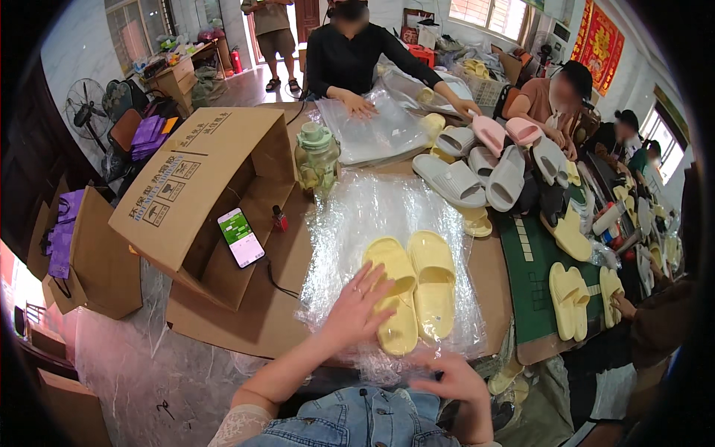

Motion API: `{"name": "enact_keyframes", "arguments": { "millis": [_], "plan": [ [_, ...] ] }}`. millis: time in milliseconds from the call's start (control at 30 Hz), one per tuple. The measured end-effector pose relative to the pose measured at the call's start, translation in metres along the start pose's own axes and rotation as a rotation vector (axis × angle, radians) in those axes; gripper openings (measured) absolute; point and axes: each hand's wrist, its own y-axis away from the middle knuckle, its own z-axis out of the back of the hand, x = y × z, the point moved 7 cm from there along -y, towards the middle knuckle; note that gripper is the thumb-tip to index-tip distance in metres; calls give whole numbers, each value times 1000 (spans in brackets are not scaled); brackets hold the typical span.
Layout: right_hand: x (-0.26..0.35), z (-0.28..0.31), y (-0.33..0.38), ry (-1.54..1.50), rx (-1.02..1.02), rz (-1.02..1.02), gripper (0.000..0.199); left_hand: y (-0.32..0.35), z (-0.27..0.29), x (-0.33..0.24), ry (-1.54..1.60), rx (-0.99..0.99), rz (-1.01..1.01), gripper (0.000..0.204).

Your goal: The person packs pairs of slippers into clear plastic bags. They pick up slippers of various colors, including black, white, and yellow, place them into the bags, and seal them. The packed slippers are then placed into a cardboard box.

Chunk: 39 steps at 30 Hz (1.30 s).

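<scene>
Fairly bright; daylight from windows (488,16) at top and right, panes overexposed. Glare streaks on plastic (344,231). Lower right dim. Fisheye bends edges, rim vignettes black.

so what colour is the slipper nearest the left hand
The slipper is pale yellow, best seen in the head view.

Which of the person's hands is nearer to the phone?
Left. The left hand is at the yellow slippers, right of the phone; the right hand is farther off, near the denim top.
</scene>
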Motion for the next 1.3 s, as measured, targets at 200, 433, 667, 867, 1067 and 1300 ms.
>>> {"name": "enact_keyframes", "arguments": {
  "millis": [200,433,667,867,1067,1300],
  "plan": [
    [-19,53,4,-411,-328,-55,23,-20,-28,44,-22,-59,9,53],
    [-92,27,-92,476,-472,-506,48,-9,-42,53,123,-86,-5,57],
    [-120,-4,-113,372,-522,-438,32,-10,-45,45,28,-17,-39,60],
    [-124,-9,-94,344,-654,-365,26,-3,-35,47,-13,-176,7,48],
    [-111,-10,-15,273,-674,-404,21,-2,-27,61,80,-281,164,48],
    [-88,26,161,-134,-1218,-372,33,5,-59,83,-212,-113,58,71]
  ]
}}
